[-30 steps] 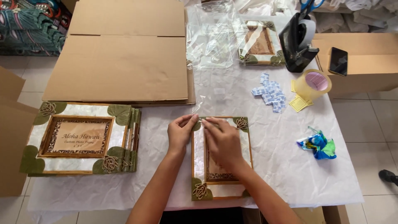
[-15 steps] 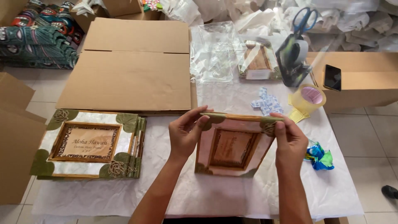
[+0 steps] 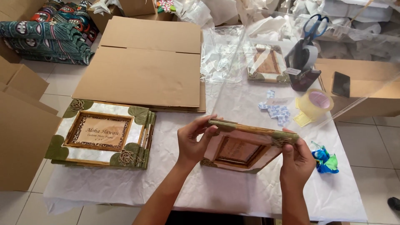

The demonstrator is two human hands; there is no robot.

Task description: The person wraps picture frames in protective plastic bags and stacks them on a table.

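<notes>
A decorated photo frame (image 3: 243, 150) with green leaf corners and a brown inner border is held up off the white-covered table (image 3: 208, 187), tilted so its top edge faces me. My left hand (image 3: 193, 141) grips its left end. My right hand (image 3: 296, 160) grips its right end. A stack of similar frames (image 3: 102, 133) lies to the left on the table. Another frame (image 3: 266, 62) lies at the far side under clear plastic.
Flattened cardboard (image 3: 146, 66) covers the far left of the table. A roll of clear tape (image 3: 316, 103), small white-blue packets (image 3: 277, 111), a tape dispenser with scissors (image 3: 306, 58), a phone (image 3: 341, 84) on a box and a blue-green wrapper (image 3: 325, 160) sit at the right.
The frame lay flat under both hands a second ago; both hands have since lifted it off the table and tipped it up on edge. The camera view has moved closer.
</notes>
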